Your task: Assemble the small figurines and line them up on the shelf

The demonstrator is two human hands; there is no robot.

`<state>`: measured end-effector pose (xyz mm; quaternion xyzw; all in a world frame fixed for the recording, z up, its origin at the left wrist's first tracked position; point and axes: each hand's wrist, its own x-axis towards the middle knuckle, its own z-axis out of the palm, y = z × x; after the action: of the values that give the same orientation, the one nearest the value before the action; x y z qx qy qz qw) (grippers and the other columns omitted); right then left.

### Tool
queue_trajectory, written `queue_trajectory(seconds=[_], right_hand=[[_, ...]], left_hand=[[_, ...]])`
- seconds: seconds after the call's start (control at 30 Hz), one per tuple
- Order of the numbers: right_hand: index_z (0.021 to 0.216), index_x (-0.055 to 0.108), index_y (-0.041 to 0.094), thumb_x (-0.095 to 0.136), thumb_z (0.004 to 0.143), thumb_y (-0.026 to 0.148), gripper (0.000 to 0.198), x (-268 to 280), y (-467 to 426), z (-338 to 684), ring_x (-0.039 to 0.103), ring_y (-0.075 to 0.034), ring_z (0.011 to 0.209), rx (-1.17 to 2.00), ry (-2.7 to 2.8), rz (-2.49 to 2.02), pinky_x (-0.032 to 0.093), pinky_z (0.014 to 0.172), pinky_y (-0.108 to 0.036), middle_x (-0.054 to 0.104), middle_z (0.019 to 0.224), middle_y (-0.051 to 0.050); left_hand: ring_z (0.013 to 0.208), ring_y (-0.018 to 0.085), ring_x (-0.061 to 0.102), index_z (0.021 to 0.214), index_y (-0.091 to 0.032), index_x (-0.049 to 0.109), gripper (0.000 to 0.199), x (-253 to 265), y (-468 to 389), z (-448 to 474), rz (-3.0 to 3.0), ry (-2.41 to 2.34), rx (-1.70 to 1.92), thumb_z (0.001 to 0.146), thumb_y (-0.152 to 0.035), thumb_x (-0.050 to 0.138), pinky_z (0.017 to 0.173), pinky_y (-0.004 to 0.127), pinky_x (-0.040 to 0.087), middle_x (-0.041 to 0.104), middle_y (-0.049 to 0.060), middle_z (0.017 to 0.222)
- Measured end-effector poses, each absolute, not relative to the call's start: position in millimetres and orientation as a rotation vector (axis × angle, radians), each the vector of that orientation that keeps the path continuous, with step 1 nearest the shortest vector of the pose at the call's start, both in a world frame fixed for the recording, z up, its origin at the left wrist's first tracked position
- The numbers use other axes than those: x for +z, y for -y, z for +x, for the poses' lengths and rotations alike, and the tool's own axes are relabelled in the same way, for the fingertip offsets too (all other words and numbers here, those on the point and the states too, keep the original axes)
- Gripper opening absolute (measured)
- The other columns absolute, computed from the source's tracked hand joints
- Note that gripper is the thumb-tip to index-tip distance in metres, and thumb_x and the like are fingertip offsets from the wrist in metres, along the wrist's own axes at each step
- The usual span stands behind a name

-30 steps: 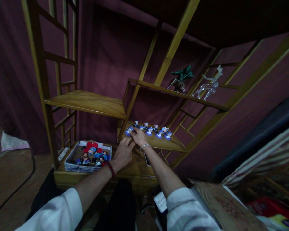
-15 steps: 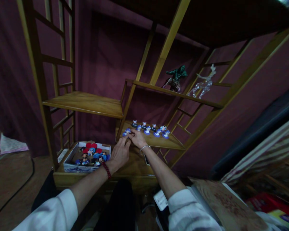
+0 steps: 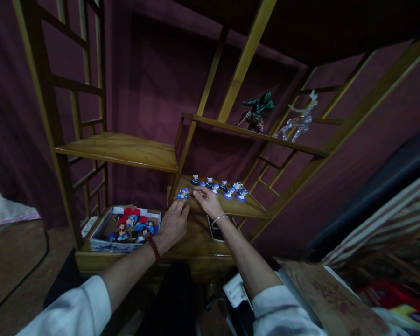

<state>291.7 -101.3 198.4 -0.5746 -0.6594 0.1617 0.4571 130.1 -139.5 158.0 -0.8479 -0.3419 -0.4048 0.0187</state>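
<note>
A small purple-and-white figurine [image 3: 183, 192] stands near the left front of the low right shelf [image 3: 217, 207]. My left hand [image 3: 175, 220] is just in front of it, fingers stretched forward and fingertips at or close to its base. To its right my right hand [image 3: 209, 202] is held over the shelf edge, thumb and fingers drawn together in a pinch; whether anything small is between them I cannot make out. Beyond that hand stand more purple-and-white figurines [image 3: 228, 193] and, in the back row, dark-based figurines [image 3: 209, 182]. The right hand partly hides some of them.
An open box [image 3: 107, 246] of mixed figurines [image 3: 131, 224] sits at left on the cabinet's lower board. A phone-like dark device [image 3: 217, 233] lies under my right wrist. Above are a green sculpture [image 3: 257, 112], a clear deer [image 3: 297, 122] and a wooden left shelf [image 3: 122, 149].
My right hand has moved right, away from the left front figurine, which now shows more fully. My left hand has stayed almost in place beside it.
</note>
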Motion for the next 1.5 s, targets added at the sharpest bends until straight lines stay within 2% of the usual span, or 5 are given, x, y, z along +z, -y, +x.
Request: queue_trajectory(seconds=[0.27,0.47,0.77,1.07,1.5], right_hand=[[0.090,0.058,0.014,0.051,0.074,0.026,0.022,198.0,96.4,319.3,0.060,-0.013,0.071,0.111,1.395,-1.570,0.048,0.072,-0.027,0.065,0.080,-0.005],[0.100,0.056,0.014,0.054,0.071,0.020,0.029,194.5,95.2,319.8,0.060,-0.013,0.080,0.111,1.411,-1.629,0.048,0.077,-0.027,0.064,0.094,-0.007],[0.104,0.054,0.013,0.052,0.075,0.016,0.030,199.9,89.9,316.6,0.060,-0.014,0.090,0.174,1.462,-1.710,0.046,0.084,-0.027,0.064,0.100,-0.009],[0.112,0.050,0.018,0.053,0.075,0.018,0.037,199.9,78.8,317.9,0.061,-0.014,0.086,0.137,1.516,-1.789,0.046,0.082,-0.026,0.064,0.096,-0.005],[0.104,0.056,0.018,0.056,0.073,0.020,0.031,206.0,72.9,314.5,0.060,-0.016,0.080,0.068,1.543,-1.884,0.045,0.075,-0.026,0.065,0.086,-0.004]], left_hand=[[0.120,0.024,0.035,0.115,-0.010,0.047,0.044,161.8,137.3,145.9,-2.726,0.894,-1.215,0.072,-0.003,0.038,0.098,0.045,0.034,0.044,0.016,0.124],[0.123,0.025,0.033,0.118,-0.003,0.044,0.043,167.6,132.1,165.8,-2.737,0.894,-1.100,0.076,-0.009,0.038,0.101,0.040,0.030,0.044,0.018,0.127],[0.122,0.024,0.036,0.119,-0.001,0.043,0.042,173.9,124.0,179.6,-2.732,0.925,-0.983,0.081,-0.014,0.035,0.100,0.038,0.031,0.044,0.020,0.127],[0.118,0.024,0.040,0.117,-0.002,0.045,0.039,165.9,120.2,181.6,-2.729,0.918,-0.975,0.081,-0.014,0.035,0.098,0.038,0.031,0.049,0.020,0.122],[0.112,0.024,0.042,0.108,-0.005,0.050,0.032,170.8,120.1,179.3,-2.753,0.901,-0.970,0.081,-0.014,0.036,0.096,0.038,0.033,0.052,0.017,0.114]])
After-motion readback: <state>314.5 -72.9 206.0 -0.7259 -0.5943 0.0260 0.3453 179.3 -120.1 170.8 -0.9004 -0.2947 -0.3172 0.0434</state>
